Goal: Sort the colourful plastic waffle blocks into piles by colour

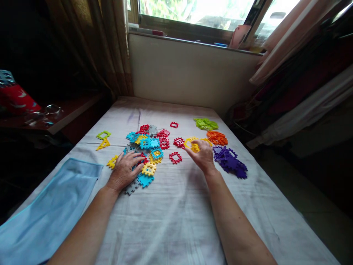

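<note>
My left hand [127, 167] lies palm down over the left side of a mixed heap of toothed plastic building pieces, its fingers spread and touching them. The heap holds blue pieces [146, 180], yellow window pieces [149, 169], and red and grey ones. My right hand [203, 151] is over a group of yellow pieces [194, 147], thumb and fingers curved and apart; I see no piece clearly gripped. Left of it lie a red window piece [179, 142], a red square frame [175, 158] and a smaller red frame [174, 125]. My right hand partly hides the yellow group.
Green [206, 124], orange [217, 138] and purple pieces [233, 165] lie in separate piles at the right. A blue cloth [55, 206] covers the table's left front. Glasses [52, 109] rest on a side table. A window sill [187, 39] runs behind.
</note>
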`<state>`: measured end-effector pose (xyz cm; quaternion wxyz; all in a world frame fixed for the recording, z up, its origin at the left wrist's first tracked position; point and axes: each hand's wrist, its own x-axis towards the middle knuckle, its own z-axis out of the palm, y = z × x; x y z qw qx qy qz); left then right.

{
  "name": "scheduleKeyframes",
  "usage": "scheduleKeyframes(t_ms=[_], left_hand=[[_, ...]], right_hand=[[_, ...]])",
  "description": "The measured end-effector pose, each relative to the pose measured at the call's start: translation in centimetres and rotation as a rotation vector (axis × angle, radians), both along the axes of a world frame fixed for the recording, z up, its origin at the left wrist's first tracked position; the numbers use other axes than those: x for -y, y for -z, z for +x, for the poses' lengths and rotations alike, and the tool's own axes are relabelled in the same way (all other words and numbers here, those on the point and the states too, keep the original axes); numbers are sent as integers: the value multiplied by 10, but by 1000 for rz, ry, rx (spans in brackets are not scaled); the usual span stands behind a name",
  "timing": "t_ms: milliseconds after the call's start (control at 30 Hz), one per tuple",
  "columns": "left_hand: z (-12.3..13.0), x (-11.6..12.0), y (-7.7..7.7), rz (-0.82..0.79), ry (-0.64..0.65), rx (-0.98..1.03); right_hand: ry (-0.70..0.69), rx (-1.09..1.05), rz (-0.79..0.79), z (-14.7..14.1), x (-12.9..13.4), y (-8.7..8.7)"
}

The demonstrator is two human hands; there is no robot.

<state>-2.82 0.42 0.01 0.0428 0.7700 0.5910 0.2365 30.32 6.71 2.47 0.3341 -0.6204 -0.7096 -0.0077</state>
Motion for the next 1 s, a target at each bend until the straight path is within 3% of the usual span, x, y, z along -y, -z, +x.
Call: scheduleKeyframes(t_ms=[67, 167, 333, 467, 567, 700, 767, 867, 1000], left_hand=[[0, 0, 1, 18, -6, 15], [0, -1, 2, 41, -15, 26], [-1, -3, 3, 83, -57, 9], [-2, -3, 5, 108, -103, 6], [-2, -4, 6, 118, -105, 17], [-3, -4, 6, 120, -72, 38], [-3, -3, 7, 123, -60, 44], [0, -3, 8, 146, -45, 64], [-5, -5, 1, 212, -40, 166]], right_hand=[[226, 15, -60, 17, -17, -2], [377, 59, -174, 34, -35, -4], [437, 99, -306, 43, -46, -4], [401, 102, -198, 34, -39, -5], [224, 73, -38, 9, -23, -3], [-243, 37, 28, -44, 10, 6], [-407, 58, 16, -69, 27, 11], [-534, 136, -14, -93, 45, 14], [-617, 225, -64, -105, 55, 14]])
